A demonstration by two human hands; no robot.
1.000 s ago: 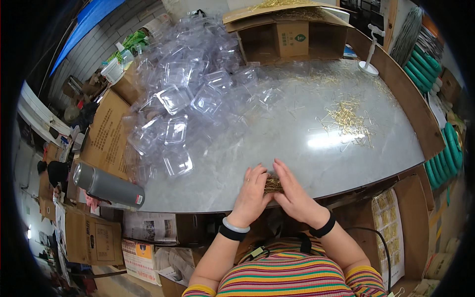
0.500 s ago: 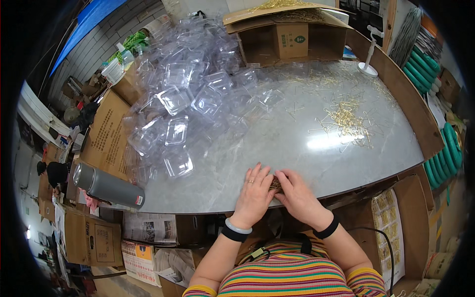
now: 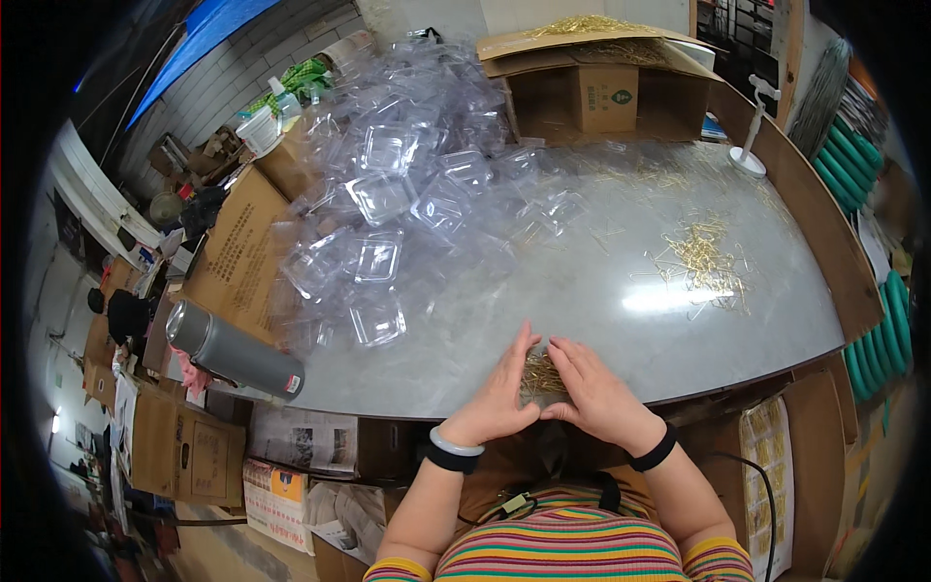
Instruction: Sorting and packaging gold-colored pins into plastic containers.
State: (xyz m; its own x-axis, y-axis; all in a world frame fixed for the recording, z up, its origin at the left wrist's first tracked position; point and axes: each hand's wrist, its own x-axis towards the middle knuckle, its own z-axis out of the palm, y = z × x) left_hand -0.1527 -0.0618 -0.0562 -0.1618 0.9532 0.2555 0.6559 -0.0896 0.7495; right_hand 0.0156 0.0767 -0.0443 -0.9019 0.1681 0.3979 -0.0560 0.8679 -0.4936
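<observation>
A small bundle of thin gold wire hooks [image 3: 543,376] lies at the table's near edge, between my two hands. My left hand [image 3: 497,396] stands on its edge along the bundle's left side, fingers stretched out. Along the other side, my right hand [image 3: 596,396] slants with its fingers straight, touching the wires. The thumbs come close together at the near end of the bundle. A loose heap of similar gold hooks [image 3: 703,260] is spread farther off to the right on the grey table [image 3: 465,339].
Clear plastic clamshell packs [image 3: 383,199] form a big pile at the left and back. A grey bottle [image 3: 238,351] lies at the left edge. At the back stands an open cardboard box [image 3: 543,102], beside a white stand [image 3: 748,155]. Cardboard [image 3: 824,213] walls the right side.
My hands have spread and turned more upright, so more of the wire bundle shows between them. The whole view has shifted slightly.
</observation>
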